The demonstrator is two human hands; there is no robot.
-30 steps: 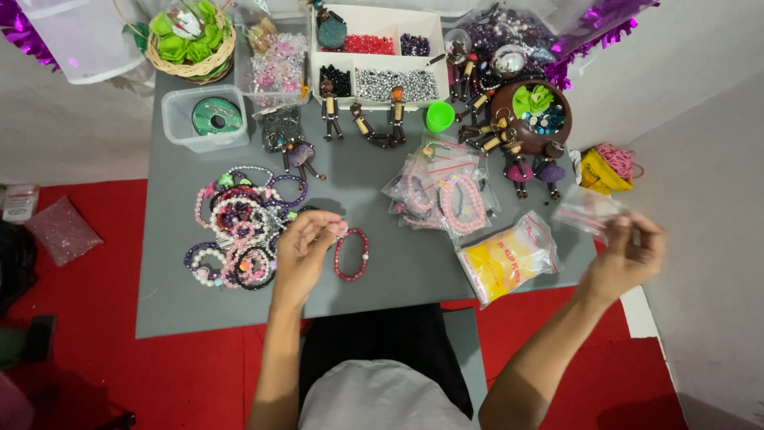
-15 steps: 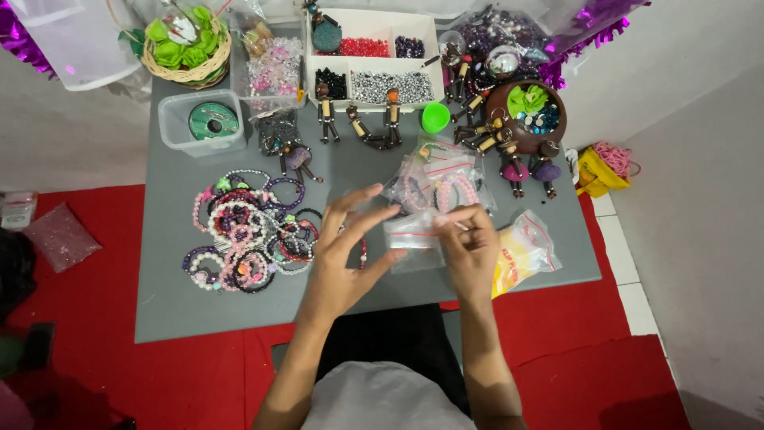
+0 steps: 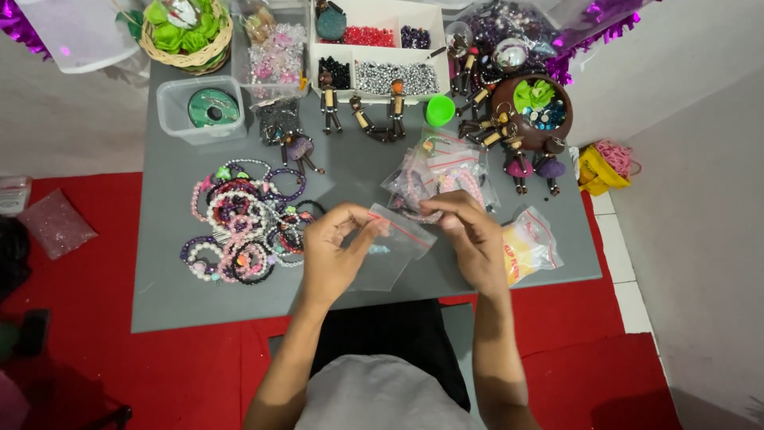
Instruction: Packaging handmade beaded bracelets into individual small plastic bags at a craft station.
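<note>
- Bag: a small clear zip bag (image 3: 391, 248) with a red seal strip is held above the near middle of the grey table (image 3: 171, 299), pinched at its top edge from both sides.
- The left hand (image 3: 338, 255) is closed on the bag's left corner with thumb and fingertips; the right hand (image 3: 469, 239) is closed on the right end of the seal. A grip at opposite ends looks suited to working the mouth of the bag.
- A small pale blue item is seen through the plastic; what it is cannot be told.
- A pile of beaded bracelets (image 3: 243, 231) lies just left of the left hand, within short reach.
- Filled clear bags (image 3: 442, 171) are stacked just beyond the right hand; a pack of yellow-printed bags (image 3: 525, 251) lies to its right, near the table's right edge.
- Far side is crowded: a white bead tray (image 3: 374, 48), small wooden dolls (image 3: 358, 111), a green cup (image 3: 439, 110), a brown bowl (image 3: 532, 107), a clear tub with a green spool (image 3: 199, 107), and a basket (image 3: 185, 36).
- Open room is left only along the near edge of the table, mostly at near left; red floor (image 3: 79, 350) surrounds it.
</note>
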